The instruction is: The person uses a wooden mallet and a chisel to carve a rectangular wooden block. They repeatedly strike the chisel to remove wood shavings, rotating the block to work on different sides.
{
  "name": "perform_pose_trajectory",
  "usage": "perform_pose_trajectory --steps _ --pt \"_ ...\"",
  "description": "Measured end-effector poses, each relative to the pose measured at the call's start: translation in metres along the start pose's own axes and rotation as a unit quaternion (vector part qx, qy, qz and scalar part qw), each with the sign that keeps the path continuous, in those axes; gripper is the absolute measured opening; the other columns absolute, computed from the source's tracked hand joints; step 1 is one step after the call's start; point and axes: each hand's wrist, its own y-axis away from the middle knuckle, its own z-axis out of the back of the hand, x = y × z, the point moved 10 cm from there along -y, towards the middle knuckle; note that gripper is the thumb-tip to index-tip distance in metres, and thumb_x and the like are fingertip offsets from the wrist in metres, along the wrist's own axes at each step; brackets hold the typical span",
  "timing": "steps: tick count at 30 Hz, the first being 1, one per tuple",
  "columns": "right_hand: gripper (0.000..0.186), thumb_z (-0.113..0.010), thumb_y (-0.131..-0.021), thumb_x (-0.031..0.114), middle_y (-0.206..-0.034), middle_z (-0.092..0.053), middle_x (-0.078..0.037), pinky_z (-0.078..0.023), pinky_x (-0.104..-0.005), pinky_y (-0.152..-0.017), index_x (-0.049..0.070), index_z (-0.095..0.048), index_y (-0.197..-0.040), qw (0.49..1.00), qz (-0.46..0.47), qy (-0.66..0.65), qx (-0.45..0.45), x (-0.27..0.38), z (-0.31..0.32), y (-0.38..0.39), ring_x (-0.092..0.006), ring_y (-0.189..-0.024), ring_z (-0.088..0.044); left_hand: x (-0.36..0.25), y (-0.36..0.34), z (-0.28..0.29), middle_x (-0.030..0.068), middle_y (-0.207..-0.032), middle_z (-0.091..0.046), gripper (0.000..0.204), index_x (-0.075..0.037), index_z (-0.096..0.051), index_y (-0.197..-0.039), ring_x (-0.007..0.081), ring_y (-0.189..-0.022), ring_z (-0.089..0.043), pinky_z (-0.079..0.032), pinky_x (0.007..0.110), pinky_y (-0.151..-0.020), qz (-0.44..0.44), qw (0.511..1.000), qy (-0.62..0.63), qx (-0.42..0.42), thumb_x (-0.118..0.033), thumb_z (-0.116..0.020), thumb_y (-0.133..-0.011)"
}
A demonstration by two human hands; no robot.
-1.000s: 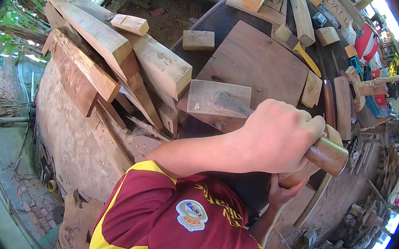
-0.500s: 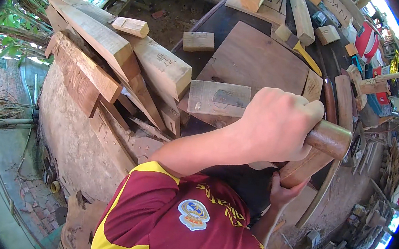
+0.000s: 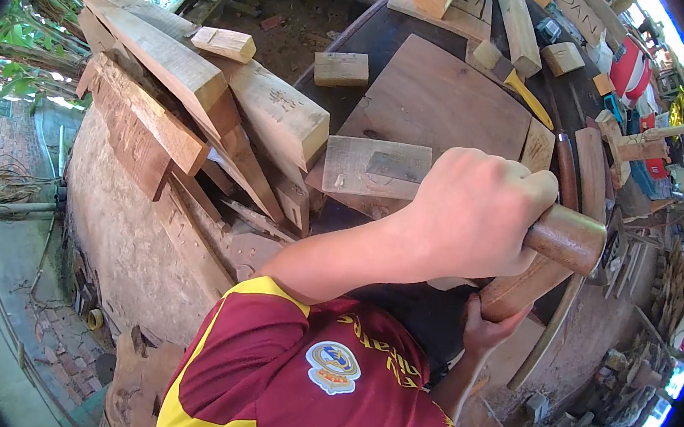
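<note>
My left hand (image 3: 482,217) is closed in a fist around a round brown wooden tool handle (image 3: 567,239), whose butt sticks out to the right. The fist hides the rest of that tool. Left of the fist, a flat dark grey strip (image 3: 392,166) lies over a pale rectangular block (image 3: 347,164); whether it joins the handle I cannot tell. Lower down, my right hand (image 3: 489,326) grips the near end of a thick wooden bar (image 3: 520,288), fingers partly hidden. The bar slants up to just beneath the handle; contact between them is unclear.
Beyond the block lies a wide brown board (image 3: 444,92) on a dark worktop. A yellow-handled brush (image 3: 530,98) and wood offcuts are at the far right. Thick timber beams (image 3: 159,60) lean at the left. A small wood block (image 3: 341,70) sits at the worktop's far left edge.
Almost nothing differs. The left fist and the handle have shifted very slightly to the right; both grips stay the same.
</note>
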Motion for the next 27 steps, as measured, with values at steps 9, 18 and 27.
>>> perform_pose_trajectory --steps 9,18,27 --pt "0.097 -0.083 -0.065 0.007 -0.138 -0.042 -0.021 -0.031 -0.0426 -0.109 -0.005 -0.028 -0.144 1.0 0.025 0.005 -0.007 0.003 0.001 0.0002 -0.0316 -0.129 -0.041 -0.0009 0.0008 0.0 0.0107 -0.063 -0.058 0.028 -0.008 -0.053 -0.074 0.0334 -0.061 -0.061 -0.047 0.043 -0.052 -0.005 1.0 -0.002 0.0 -0.014 -0.071 -0.053" --pt "0.098 -0.083 -0.064 0.008 -0.138 -0.042 -0.021 -0.032 -0.0426 -0.109 -0.006 -0.028 -0.143 0.999 0.029 0.033 -0.023 -0.0049 0.0037 0.0035 -0.0318 -0.128 -0.042 -0.0012 -0.0001 -0.001 0.0109 -0.063 -0.057 0.027 -0.008 -0.053 -0.073 0.0335 -0.061 -0.061 -0.047 0.043 -0.052 0.005 1.0 0.002 0.004 -0.014 -0.071 -0.053" --pt "0.097 -0.083 -0.064 0.012 -0.139 -0.042 -0.023 -0.03 -0.044 -0.11 -0.006 -0.029 -0.143 0.999 0.022 0.013 -0.023 0.0029 0.0024 0.0012 -0.0338 -0.13 -0.041 -0.0023 0.0009 0.0003 0.0111 -0.063 -0.057 0.028 -0.008 -0.053 -0.073 0.0334 -0.061 -0.061 -0.047 0.043 -0.052 -0.005 1.0 0.002 -0.003 -0.014 -0.071 -0.053"
